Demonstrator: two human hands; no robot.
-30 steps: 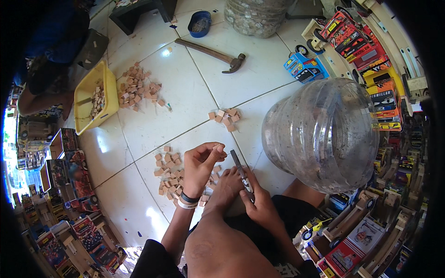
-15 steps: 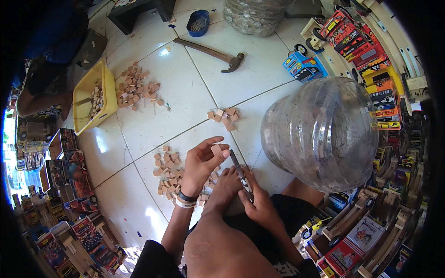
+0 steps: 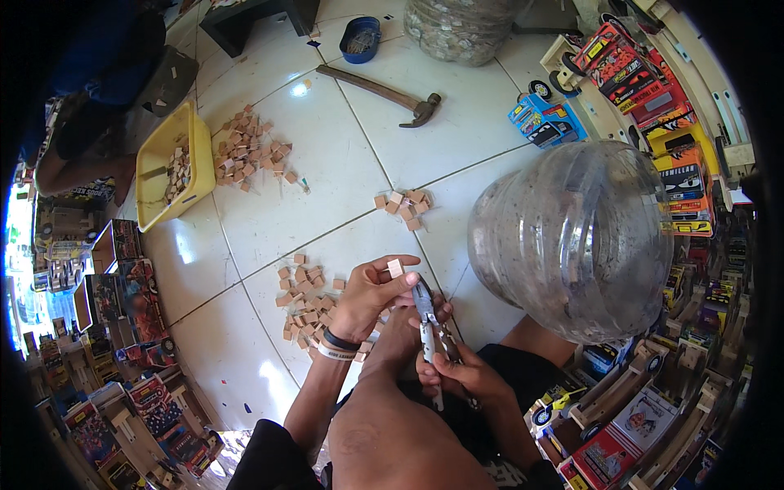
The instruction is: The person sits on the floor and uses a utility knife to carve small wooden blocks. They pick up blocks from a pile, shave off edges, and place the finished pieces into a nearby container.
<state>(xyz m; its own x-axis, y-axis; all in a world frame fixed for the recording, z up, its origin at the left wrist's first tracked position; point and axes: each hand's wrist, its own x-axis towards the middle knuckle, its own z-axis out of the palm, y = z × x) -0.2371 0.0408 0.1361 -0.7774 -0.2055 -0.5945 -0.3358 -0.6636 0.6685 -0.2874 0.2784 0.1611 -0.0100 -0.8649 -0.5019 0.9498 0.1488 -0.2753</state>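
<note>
My left hand (image 3: 365,304) pinches a small wooden block (image 3: 396,268) between thumb and fingers, above my bare foot. In my right hand (image 3: 465,374) is a pair of pliers (image 3: 426,314), gripped by its handles, which stand somewhat apart. The jaws point up at my left thumb, close by the block; whether they touch it I cannot tell. Loose wooden blocks (image 3: 306,314) lie on the floor beside my left wrist. A smaller cluster of blocks (image 3: 404,208), some with thin pins, lies farther ahead.
A claw hammer (image 3: 384,91) and a blue dish of nails (image 3: 359,39) lie ahead. Far left are a block pile (image 3: 249,151), a yellow tub (image 3: 175,171) and another person's arm (image 3: 114,175). A large clear plastic container (image 3: 572,241) stands right. Toy trucks (image 3: 621,433) crowd both sides.
My right hand has turned the pliers, so their jaws and both handles show now. My left hand has come slightly lower and right with the block. The whole view has shifted a little.
</note>
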